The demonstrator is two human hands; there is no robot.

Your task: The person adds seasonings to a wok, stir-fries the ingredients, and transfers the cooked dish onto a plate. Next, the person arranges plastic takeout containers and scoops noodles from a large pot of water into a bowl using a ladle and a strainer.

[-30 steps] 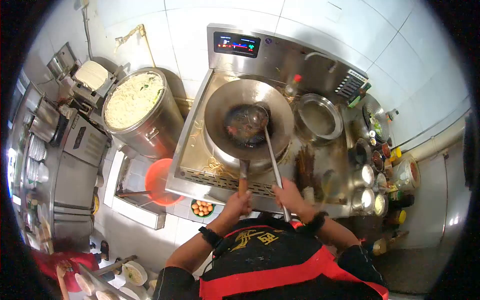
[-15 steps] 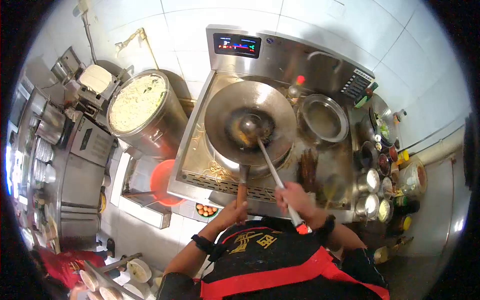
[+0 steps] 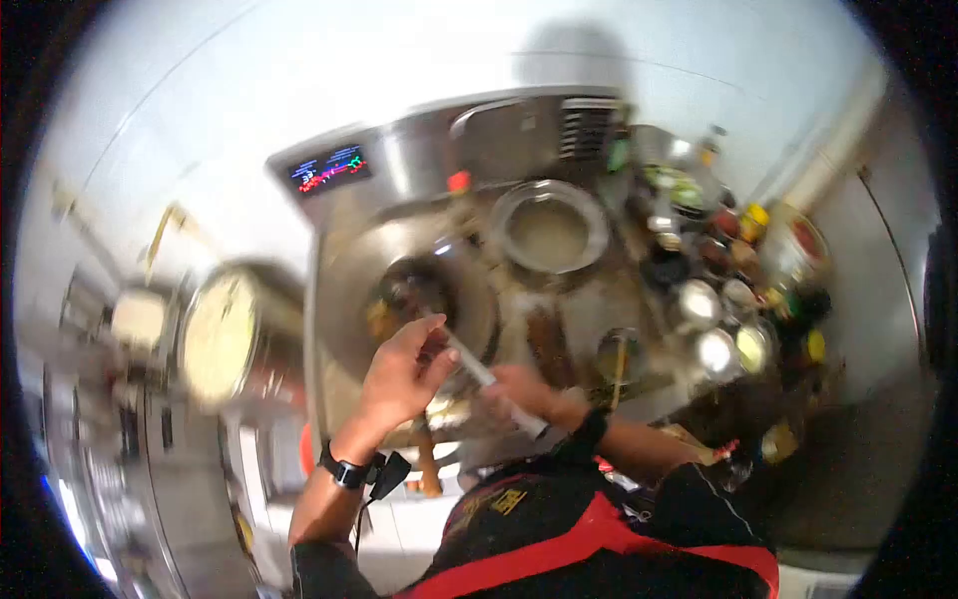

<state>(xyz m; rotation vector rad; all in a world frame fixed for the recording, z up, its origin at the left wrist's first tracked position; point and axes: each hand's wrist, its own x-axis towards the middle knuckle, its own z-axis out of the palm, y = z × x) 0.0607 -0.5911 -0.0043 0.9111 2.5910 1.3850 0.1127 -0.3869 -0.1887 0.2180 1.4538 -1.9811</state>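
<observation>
Below the control panel sits the wok (image 3: 351, 290) on the stove, dark liquid and some food at its bottom. The ladle (image 3: 475, 364) slants from the wok toward my body, its bowl low in the wok. My right hand (image 3: 524, 392) is wrapped round the ladle's handle, blurred by motion. Over the near side of the wok is my left hand (image 3: 404, 374), fingers curved and apart from the thumb, close to the ladle's shaft. Whether it touches the shaft is unclear. The wok's wooden handle (image 3: 428, 464) points toward me with no hand on it.
A metal basin (image 3: 549, 232) stands right of the wok, with a red-capped bottle (image 3: 459, 182) behind the wok. Seasoning bowls (image 3: 699, 300) crowd the right side. At left are a large pot (image 3: 218, 334) and a metal counter (image 3: 190, 469).
My left hand has let go of the wok's handle and moved up over the wok's near side. My right hand still holds the ladle. The view has turned and shifted right.
</observation>
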